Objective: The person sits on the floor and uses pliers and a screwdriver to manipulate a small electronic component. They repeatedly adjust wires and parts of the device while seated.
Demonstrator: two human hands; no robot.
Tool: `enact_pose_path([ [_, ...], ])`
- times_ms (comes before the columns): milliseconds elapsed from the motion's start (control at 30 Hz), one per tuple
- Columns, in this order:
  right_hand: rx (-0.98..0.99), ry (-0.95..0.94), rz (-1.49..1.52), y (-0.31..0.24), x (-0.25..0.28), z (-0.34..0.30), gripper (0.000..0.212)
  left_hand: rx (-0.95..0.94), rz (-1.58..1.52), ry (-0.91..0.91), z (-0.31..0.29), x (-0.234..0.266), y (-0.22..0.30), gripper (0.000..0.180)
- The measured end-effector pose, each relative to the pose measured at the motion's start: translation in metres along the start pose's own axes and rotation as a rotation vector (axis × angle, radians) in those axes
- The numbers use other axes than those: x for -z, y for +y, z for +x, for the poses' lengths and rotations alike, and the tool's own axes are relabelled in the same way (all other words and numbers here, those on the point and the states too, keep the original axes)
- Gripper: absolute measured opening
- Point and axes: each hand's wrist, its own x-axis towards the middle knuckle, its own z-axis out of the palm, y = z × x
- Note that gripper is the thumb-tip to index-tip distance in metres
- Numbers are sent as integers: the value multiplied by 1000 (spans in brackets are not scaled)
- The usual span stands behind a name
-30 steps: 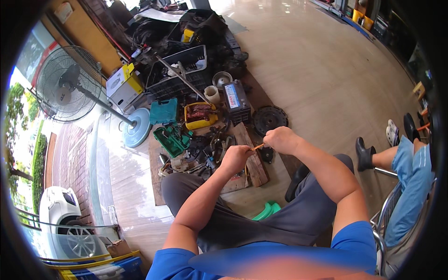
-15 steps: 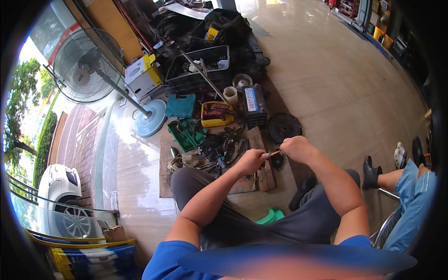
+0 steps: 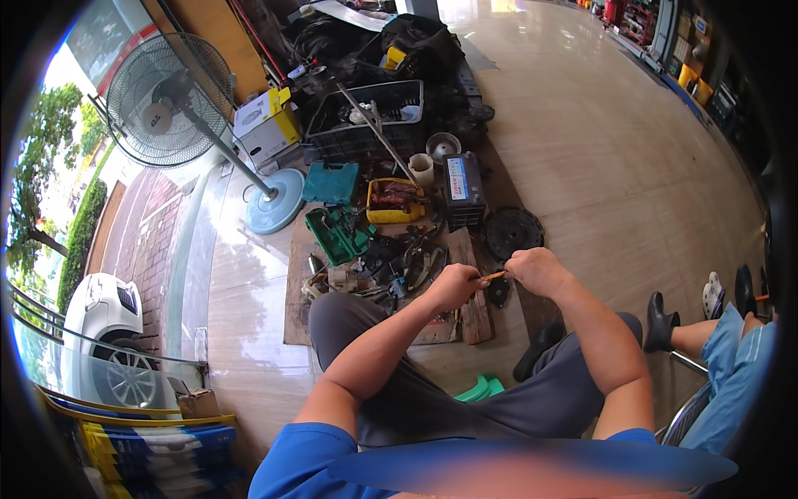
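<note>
Between my two hands runs a short, thin copper-coloured strand [image 3: 494, 275], too small to name surely. My left hand [image 3: 455, 288] is closed on its left end, and my right hand [image 3: 536, 271] pinches the other end. Both hands hover over a wooden plank [image 3: 474, 312] and a small dark part [image 3: 499, 293]. Just beyond the right hand lies a round black disc-shaped part [image 3: 512, 233]. Left of my hands, loose metal parts [image 3: 399, 264] are strewn over a cardboard sheet [image 3: 298, 279].
Farther out stand a car battery [image 3: 464, 187], a yellow cut-open container [image 3: 395, 202], a green tool case [image 3: 341, 235] and a black crate [image 3: 366, 125]. A standing fan [image 3: 270, 193] is at left. A seated person's leg [image 3: 719, 362] is at right.
The view has shifted slightly, so the surroundings sit a little farther right. My hands have drawn a bit together or turned slightly, with the copper-coloured strand still between them.
</note>
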Motion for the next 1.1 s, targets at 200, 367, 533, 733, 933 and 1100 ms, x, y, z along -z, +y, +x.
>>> enact_pose_path([
  [200,-23,24,17,0,4,-2,11,42,-153,-28,4,-2,-9,39],
  [367,-10,11,-37,-3,2,-2,11,73,-246,-77,7,-3,-14,46],
  [533,-3,49,-18,-1,-2,-1,13,127,-345,-102,5,1,-11,45],
  [733,-2,58,10,-1,-2,-2,12,155,-401,-97,2,2,-4,36],
  [933,0,75,35,-1,-3,-1,12,77,-279,-18,2,1,-6,35],
  [1100,9,84,58,0,-1,-1,12,17,-100,71,5,-3,-9,30],
])
